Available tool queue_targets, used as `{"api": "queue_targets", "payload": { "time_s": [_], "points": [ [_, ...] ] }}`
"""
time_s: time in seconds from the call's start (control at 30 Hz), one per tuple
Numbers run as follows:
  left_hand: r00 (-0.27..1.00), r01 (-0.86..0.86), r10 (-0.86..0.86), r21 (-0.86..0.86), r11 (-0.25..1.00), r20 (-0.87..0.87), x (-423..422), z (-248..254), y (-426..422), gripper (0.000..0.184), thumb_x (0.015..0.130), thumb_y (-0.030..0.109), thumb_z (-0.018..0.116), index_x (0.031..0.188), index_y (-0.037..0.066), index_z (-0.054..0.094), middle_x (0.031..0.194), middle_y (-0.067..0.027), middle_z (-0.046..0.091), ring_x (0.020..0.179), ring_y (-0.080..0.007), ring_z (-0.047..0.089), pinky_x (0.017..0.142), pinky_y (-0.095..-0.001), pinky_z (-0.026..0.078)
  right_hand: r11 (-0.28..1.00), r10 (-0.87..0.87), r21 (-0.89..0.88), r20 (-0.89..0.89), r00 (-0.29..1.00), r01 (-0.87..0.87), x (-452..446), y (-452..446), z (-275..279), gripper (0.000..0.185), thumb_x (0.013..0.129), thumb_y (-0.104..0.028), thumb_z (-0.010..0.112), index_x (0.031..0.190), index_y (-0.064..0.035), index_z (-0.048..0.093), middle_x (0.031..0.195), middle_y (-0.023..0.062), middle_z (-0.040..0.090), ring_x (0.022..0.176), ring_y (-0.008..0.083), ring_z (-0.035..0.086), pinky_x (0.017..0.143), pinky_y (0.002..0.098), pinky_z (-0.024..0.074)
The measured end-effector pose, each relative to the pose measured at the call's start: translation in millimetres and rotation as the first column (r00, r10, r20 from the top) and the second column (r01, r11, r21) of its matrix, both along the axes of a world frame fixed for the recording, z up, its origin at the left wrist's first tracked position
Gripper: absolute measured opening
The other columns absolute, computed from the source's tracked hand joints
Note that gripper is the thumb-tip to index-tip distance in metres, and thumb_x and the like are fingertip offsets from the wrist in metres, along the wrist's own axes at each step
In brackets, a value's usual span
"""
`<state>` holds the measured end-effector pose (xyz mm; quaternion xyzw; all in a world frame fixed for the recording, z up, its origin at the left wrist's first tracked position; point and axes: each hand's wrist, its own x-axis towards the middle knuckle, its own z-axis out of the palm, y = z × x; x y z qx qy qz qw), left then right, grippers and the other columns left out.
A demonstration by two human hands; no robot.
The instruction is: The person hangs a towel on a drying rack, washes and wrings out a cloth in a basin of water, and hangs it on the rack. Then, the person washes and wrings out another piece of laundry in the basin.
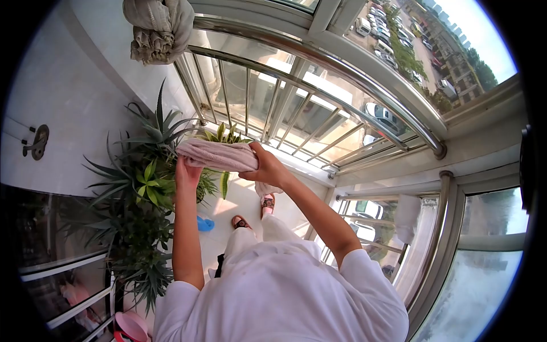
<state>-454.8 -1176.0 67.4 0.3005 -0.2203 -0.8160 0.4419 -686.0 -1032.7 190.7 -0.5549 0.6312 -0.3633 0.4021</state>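
Observation:
A pale pink cloth, which looks like a towel (219, 155), is stretched sideways in front of me, gathered into a long bundle. My left hand (187, 172) grips its left end, with the fingers partly hidden behind the fabric. On the right end my right hand (268, 166) is closed, thumb and fingers around the cloth. A loose part of the fabric dangles below my right hand. Both hands are raised above the floor, close to the plants.
Spiky potted plants (156, 134) line the left side. Metal railings (319, 94) run along the windows ahead and right. A bundled curtain (159, 31) hangs upper left. A blue object (205, 223) lies on the floor (219, 208); pink basins (132, 326) sit lower left.

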Motion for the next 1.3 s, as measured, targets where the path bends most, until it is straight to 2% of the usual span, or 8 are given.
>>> {"api": "queue_targets", "payload": {
  "time_s": [0.17, 0.23, 0.5, 0.77, 0.93, 1.03, 1.13, 1.3],
  "points": [
    [0.733, 0.456, -0.629, 0.497, 0.738, 0.261, -14.0, -84.1, 121.5, 0.075, 0.08, 0.053, 0.064, 0.131, 0.008, 0.031, 0.12, -0.0163, 0.048, 0.107, -0.0354, 0.052, 0.09, -0.0494, 0.043, 0.991, 0.05, 0.131, -0.37, 0.928, -0.001, 16.3, -34.4, -34.1, 0.07, 0.06, -0.025, 0.078, 0.114, -0.003, 0.039, 0.088, 0.0225, 0.062, 0.085, 0.0404, 0.061, 0.074, 0.0449, 0.0492],
    [0.706, 0.599, -0.708, 0.558, 0.574, -0.03, -34.7, -89.2, 164.1, 0.081, 0.08, 0.063, 0.056, 0.132, 0.006, 0.031, 0.128, -0.0183, 0.045, 0.111, -0.0365, 0.052, 0.093, -0.0492, 0.043, 0.995, -0.009, 0.089, -0.426, 0.905, 0.052, 21.5, -43.9, -57.2, 0.063, 0.062, -0.027, 0.076, 0.109, -0.0039, 0.041, 0.085, 0.0211, 0.063, 0.08, 0.0408, 0.061, 0.07, 0.0471, 0.0493],
    [0.786, 0.355, -0.125, 0.277, 0.893, -0.605, -94.7, 13.3, 155.1, 0.101, 0.074, 0.079, 0.04, 0.145, 0.011, 0.018, 0.146, -0.0168, 0.026, 0.132, -0.0329, 0.031, 0.108, -0.048, 0.027, 0.966, -0.257, -0.103, -0.254, 0.932, 0.238, 47.4, -20.7, -56.4, 0.058, 0.062, -0.029, 0.073, 0.108, -0.0036, 0.048, 0.085, 0.0196, 0.062, 0.079, 0.0386, 0.06, 0.068, 0.0463, 0.0483],
    [0.954, 0.069, 0.064, 0.425, 0.903, -0.292, -62.2, 7.1, 101.8, 0.057, 0.089, 0.054, 0.046, 0.12, 0.007, 0.049, 0.104, -0.0113, 0.058, 0.094, -0.0221, 0.057, 0.08, -0.0373, 0.049, 0.957, -0.098, -0.274, -0.003, 0.995, 0.093, 33.3, 31.2, -46.1, 0.056, 0.077, -0.03, 0.071, 0.123, -0.0077, 0.049, 0.13, 0.0142, 0.044, 0.122, 0.0328, 0.042, 0.098, 0.0426, 0.0374],
    [0.723, 0.44, -0.093, 0.352, 0.826, -0.684, -67.2, 45.1, 110.1, 0.07, 0.084, 0.054, 0.053, 0.127, -0.001, 0.041, 0.085, -0.0071, 0.052, 0.069, -0.0175, 0.053, 0.065, -0.0285, 0.043, 0.858, -0.48, 0.51, 0.755, 0.446, 0.061, 2.5, 29.2, -127.6, 0.067, 0.088, -0.059, 0.047, 0.135, -0.0112, 0.037, 0.137, 0.0105, 0.038, 0.124, 0.0282, 0.041, 0.098, 0.0439, 0.0378],
    [0.561, 0.589, -0.114, 0.299, 0.75, -0.82, -82.8, 63.7, 128.7, 0.081, 0.083, 0.059, 0.053, 0.131, -0.004, 0.036, 0.083, -0.0061, 0.049, 0.061, -0.0128, 0.05, 0.062, -0.0268, 0.041, 0.941, -0.017, -0.112, 0.927, -0.375, -0.321, 8.7, 16.4, -142.7, 0.077, 0.083, -0.064, 0.049, 0.134, -0.0083, 0.038, 0.117, 0.0175, 0.058, 0.104, 0.037, 0.058, 0.094, 0.0458, 0.0465],
    [0.498, 0.672, -0.078, 0.328, 0.664, -0.863, -89.0, 66.3, 151.2, 0.087, 0.08, 0.065, 0.051, 0.133, -0.002, 0.036, 0.08, -0.0062, 0.048, 0.059, -0.0128, 0.047, 0.06, -0.0253, 0.04, 0.941, -0.316, 0.338, 0.899, -0.302, 0.024, 14.8, -10.4, -132.1, 0.063, 0.087, -0.054, 0.052, 0.128, -0.007, 0.046, 0.116, 0.0155, 0.06, 0.104, 0.0312, 0.059, 0.092, 0.042, 0.049],
    [0.705, 0.565, -0.38, 0.15, 0.812, -0.599, -72.6, 66.9, 137.8, 0.086, 0.077, 0.059, 0.061, 0.136, 0.003, 0.032, 0.099, -0.0109, 0.052, 0.076, -0.0183, 0.054, 0.068, -0.0272, 0.044, 0.962, -0.167, 0.148, 0.984, 0.068, 0.231, -19.2, -36.5, -76.3, 0.041, 0.084, -0.022, 0.062, 0.12, -0.0053, 0.05, 0.114, 0.013, 0.058, 0.102, 0.0257, 0.059, 0.092, 0.0385, 0.0485]
  ]
}}
